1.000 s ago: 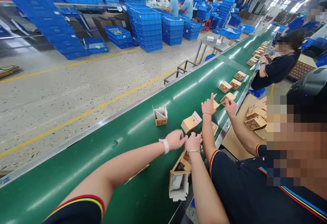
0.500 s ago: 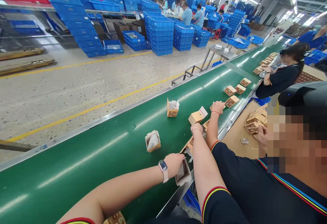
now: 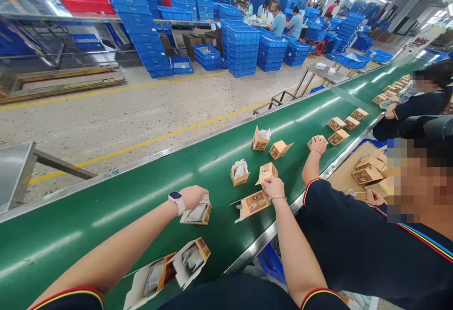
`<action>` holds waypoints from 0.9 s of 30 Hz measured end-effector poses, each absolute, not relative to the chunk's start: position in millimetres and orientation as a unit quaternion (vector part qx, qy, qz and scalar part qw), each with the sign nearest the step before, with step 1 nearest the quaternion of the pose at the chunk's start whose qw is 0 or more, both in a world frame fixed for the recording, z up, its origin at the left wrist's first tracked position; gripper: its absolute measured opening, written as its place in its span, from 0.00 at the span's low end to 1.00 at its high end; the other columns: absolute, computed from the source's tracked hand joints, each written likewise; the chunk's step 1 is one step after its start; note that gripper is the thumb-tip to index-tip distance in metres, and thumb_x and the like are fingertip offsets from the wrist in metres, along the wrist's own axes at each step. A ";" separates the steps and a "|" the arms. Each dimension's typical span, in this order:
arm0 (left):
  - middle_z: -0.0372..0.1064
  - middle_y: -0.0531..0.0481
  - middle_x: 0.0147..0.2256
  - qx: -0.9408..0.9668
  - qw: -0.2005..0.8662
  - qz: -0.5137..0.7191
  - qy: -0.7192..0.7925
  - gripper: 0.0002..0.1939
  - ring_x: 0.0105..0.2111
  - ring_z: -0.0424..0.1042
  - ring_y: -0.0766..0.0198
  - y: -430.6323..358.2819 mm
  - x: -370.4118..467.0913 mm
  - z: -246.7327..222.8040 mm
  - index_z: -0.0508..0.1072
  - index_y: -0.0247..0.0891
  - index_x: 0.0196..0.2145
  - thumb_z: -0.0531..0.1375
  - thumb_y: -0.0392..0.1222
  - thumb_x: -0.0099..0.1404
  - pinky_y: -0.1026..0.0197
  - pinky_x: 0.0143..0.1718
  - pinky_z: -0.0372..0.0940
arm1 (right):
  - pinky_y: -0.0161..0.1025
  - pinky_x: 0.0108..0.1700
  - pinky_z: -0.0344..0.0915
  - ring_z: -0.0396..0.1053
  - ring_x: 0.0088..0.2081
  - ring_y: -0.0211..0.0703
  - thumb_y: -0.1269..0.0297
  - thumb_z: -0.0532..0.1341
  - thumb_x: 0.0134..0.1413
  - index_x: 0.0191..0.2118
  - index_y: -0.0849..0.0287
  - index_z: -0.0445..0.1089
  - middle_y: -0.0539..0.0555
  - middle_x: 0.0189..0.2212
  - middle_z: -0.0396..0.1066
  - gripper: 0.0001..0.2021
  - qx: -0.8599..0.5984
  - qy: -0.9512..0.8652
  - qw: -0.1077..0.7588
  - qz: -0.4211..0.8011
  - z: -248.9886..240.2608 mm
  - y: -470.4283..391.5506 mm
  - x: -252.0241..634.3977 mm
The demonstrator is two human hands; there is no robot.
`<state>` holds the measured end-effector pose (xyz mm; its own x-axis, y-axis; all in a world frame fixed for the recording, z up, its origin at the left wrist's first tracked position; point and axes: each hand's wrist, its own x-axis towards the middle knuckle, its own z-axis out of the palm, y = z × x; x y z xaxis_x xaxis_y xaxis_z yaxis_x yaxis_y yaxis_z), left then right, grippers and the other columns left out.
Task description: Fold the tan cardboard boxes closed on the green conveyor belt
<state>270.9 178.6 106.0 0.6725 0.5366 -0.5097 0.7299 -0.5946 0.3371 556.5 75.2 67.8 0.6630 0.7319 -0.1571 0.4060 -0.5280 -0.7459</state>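
Note:
My left hand (image 3: pixel 193 197), with a pale watch on the wrist, grips the top edge of an open box (image 3: pixel 200 214) with a grey packet inside. My right hand (image 3: pixel 274 188) pinches the flap of a brown printed box (image 3: pixel 266 172). Just below that hand lies another brown box (image 3: pixel 253 205), on its side with its flaps spread. Farther back are an open box with a white packet (image 3: pixel 239 173), an upright open box (image 3: pixel 261 140) and a tilted one (image 3: pixel 281 149). Near my body two open boxes (image 3: pixel 193 260) hold grey packets.
The green conveyor belt (image 3: pixel 134 222) has a metal edge (image 3: pixel 247 255) close to me. A co-worker's hand (image 3: pixel 319 145) touches a box at the right. Cartons lie on a side table (image 3: pixel 336 178). Stacked blue crates (image 3: pixel 242 50) stand across the aisle.
My left hand has moved left and up to a different open box. My right hand now pinches a box flap. More open boxes show near my body, and the view has turned left.

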 end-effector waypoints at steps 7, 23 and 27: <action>0.71 0.41 0.47 0.861 0.170 -0.129 0.462 0.15 0.48 0.68 0.48 186.3 254.8 129.1 0.71 0.41 0.44 0.55 0.34 0.59 0.49 0.43 0.64 | 0.33 0.26 0.70 0.70 0.22 0.37 0.67 0.60 0.45 0.30 0.61 0.74 0.51 0.20 0.73 0.06 -0.785 -0.264 0.439 0.349 77.9 73.9 507.1; 0.51 0.37 0.62 0.826 0.424 0.107 0.355 0.36 0.64 0.48 0.50 71.8 393.4 31.3 0.54 0.35 0.60 0.61 0.36 0.55 0.45 0.62 0.50 | 0.44 0.44 0.68 0.69 0.49 0.48 0.48 0.42 0.58 0.47 0.61 0.65 0.64 0.48 0.68 0.25 -0.713 -0.272 0.592 0.259 -1.3 -1.2 534.2; 0.51 0.40 0.63 0.884 0.347 0.084 0.302 0.28 0.64 0.48 0.51 90.9 395.7 28.4 0.56 0.39 0.60 0.55 0.38 0.63 0.43 0.57 0.54 | 0.52 0.52 0.63 0.60 0.57 0.54 0.42 0.50 0.53 0.53 0.60 0.63 0.64 0.56 0.61 0.30 -0.705 -0.475 0.496 0.178 -20.7 -18.0 533.7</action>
<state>395.7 90.9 28.4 0.8033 0.5924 -0.0620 0.4763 -0.5764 0.6640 533.7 -18.0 -20.7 0.4860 0.8459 0.2198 0.4926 -0.0573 -0.8683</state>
